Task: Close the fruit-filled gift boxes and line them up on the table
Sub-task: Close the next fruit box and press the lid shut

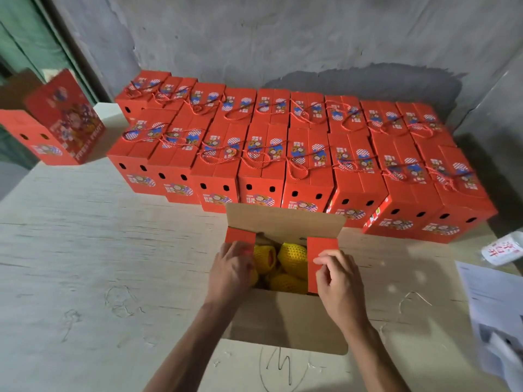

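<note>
Two bare hands work at one open red cardboard gift box (285,321) that stands on the pale scuffed wooden table (99,264), its brown far flap raised and its brown near flap folded out toward the person. The left hand (230,271) lies over the box's left edge, fingers curled down onto the small red left side flap (240,236), which sits just beyond the fingertips. The right hand (338,278) pinches the small red right side flap (318,250) at its edge, thumb and forefinger closed on the card, the other fingers loosely bent behind. Between the two sets of fingers lie fruits wrapped in yellow foam netting (291,258), filling the box's interior. Beyond the fingertips, closed red gift boxes with twisted red cord handles (308,162) stand in two rows along the grey concrete wall (283,38), touching side to side. Far off to the left of the left hand, another red box (68,117) leans tilted on one more. Right of the right hand lie white printed papers (495,301) and a white wrapped item with red characters (502,248).
</note>
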Available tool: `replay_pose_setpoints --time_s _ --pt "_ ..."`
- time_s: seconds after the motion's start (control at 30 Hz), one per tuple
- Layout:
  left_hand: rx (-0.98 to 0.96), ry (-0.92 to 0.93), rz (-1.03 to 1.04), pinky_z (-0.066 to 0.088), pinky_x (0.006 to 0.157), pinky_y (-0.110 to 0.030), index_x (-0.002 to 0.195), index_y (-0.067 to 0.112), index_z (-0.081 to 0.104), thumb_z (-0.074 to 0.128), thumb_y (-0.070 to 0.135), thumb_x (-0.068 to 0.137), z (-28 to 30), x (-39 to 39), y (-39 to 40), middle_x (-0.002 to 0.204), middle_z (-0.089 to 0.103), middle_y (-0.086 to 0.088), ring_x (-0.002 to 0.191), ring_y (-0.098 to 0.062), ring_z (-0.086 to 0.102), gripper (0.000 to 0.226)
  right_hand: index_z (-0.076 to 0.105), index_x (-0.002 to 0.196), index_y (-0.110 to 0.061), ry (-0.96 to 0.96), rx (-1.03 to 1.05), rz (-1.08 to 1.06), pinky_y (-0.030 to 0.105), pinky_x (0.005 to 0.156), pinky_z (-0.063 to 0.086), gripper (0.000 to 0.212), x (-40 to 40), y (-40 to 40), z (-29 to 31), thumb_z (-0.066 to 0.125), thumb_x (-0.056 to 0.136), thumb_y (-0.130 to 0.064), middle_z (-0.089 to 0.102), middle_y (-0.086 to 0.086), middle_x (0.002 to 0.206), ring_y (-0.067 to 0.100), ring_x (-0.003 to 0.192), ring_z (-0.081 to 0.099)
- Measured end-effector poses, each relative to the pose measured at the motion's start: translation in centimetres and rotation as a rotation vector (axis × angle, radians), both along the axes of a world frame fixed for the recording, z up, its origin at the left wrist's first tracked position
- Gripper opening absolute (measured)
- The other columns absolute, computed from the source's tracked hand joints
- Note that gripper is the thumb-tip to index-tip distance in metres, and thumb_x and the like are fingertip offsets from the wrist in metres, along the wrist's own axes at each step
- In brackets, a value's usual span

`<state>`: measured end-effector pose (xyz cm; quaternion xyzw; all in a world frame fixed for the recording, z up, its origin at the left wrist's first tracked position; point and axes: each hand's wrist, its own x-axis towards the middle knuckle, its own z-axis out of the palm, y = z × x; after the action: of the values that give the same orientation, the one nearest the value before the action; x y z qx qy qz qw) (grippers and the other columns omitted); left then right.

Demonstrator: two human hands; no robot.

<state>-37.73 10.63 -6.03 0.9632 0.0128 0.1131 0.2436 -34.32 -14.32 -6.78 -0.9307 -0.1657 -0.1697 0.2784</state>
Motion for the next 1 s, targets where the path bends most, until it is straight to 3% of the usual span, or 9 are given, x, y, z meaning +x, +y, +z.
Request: replay_pose_setpoints --time_s 0.17,0.33,0.43,0.53,0.63,0.73,0.8,0.87,1.0 --pt "-0.219 -0.054 0.116 0.05 0.074 -0.039 0.075 0.017 0.073 0.061 0.001 0.084 -0.8 0.7 0.0 0.1 0.071 0.003 0.092 -0.023 0.053 0.022 0.063 0.077 -0.01 -0.009 -0.034 -0.056 0.041 0.068 0.053 0.019 1.7 1.1 -0.2 0.073 0.08 0.006 0.061 0.002 0.085 0.024 0.08 0.059" --pt "-0.449 0.073 0.47 0.034 0.054 -0.023 0.075 0.037 0.069 0.05 0.029 0.079 0.3 3.0 0.3 0.071 0.068 0.011 0.072 -0.019 0.064 0.021 0.054 0.103 -0.005 -0.056 0.137 -0.277 0.029 0.054 0.046 0.023 2.2 1.7 -0.9 0.063 0.084 0.003 0.06 0.011 0.093 0.028 0.075 0.062" --pt "-0.369 -0.007 0.362 0.038 0.056 -0.019 0.097 0.038 0.069 0.057 0.03 0.09 -0.6 3.0 -0.1 0.085 0.071 0.014 0.076 -0.008 0.064 0.016 0.047 0.128 -0.006 -0.044 0.175 -0.36 0.034 0.057 0.054 0.038 2.5 2.0 -1.2 0.064 0.094 -0.01 0.06 0.016 0.119 0.036 0.095 0.07" --pt "-0.424 -0.042 0.164 0.052 0.072 -0.026 0.13 0.038 0.054 0.06 0.008 0.091 -1.4 2.8 -0.1 0.12 0.067 0.017 0.088 0.011 0.062 0.05 0.029 0.154 -0.001 -0.006 0.148 -0.364 0.045 0.065 0.061 0.069 2.9 2.1 -1.1 0.065 0.096 -0.014 0.054 0.019 0.145 0.04 0.114 0.068" --pt "-0.743 -0.184 0.164 0.058 0.074 -0.022 0.144 0.032 0.036 0.067 0.018 0.092 -1.2 2.5 0.3 0.133 0.057 0.013 0.098 -0.004 0.07 0.062 0.026 0.157 0.002 -0.012 0.151 -0.316 0.044 0.065 0.063 0.075 3.0 2.1 -0.9 0.067 0.094 -0.006 0.06 0.021 0.141 0.037 0.109 0.072" --pt "-0.928 -0.233 0.188 0.062 0.07 -0.025 0.158 0.039 0.016 0.067 0.048 0.093 -0.4 2.3 0.2 0.131 0.058 0.011 0.1 -0.01 0.072 0.083 0.038 0.147 -0.011 0.003 0.229 -0.324 0.037 0.06 0.06 0.065 2.6 2.2 -0.4 0.071 0.092 -0.01 0.072 0.018 0.111 0.034 0.086 0.075" --pt "-0.97 -0.25 0.142 0.061 0.071 -0.024 0.157 0.038 0.024 0.064 0.05 0.096 -0.2 2.3 0.3 0.118 0.067 0.006 0.098 -0.016 0.073 0.075 0.042 0.128 -0.016 -0.003 0.263 -0.319 0.037 0.054 0.058 0.046 2.2 2.1 -0.1 0.071 0.093 -0.023 0.07 0.01 0.089 0.026 0.068 0.069" --pt "-0.967 -0.281 0.094 0.057 0.073 -0.022 0.139 0.029 0.048 0.061 0.045 0.101 -0.4 2.2 0.9 0.101 0.071 0.001 0.094 -0.018 0.072 0.043 0.046 0.12 -0.017 0.038 0.341 -0.332 0.037 0.052 0.056 0.041 2.1 2.0 0.2 0.061 0.095 -0.046 0.063 0.001 0.073 0.016 0.059 0.061" --pt "-0.969 -0.294 0.146 0.049 0.071 -0.014 0.104 0.022 0.063 0.065 0.032 0.101 -1.0 2.3 1.8 0.084 0.063 0.009 0.081 -0.006 0.06 0.011 0.05 0.119 -0.02 0.102 0.442 -0.302 0.039 0.059 0.056 0.057 1.8 1.8 0.4 0.049 0.091 -0.069 0.063 0.001 0.078 0.015 0.069 0.062"
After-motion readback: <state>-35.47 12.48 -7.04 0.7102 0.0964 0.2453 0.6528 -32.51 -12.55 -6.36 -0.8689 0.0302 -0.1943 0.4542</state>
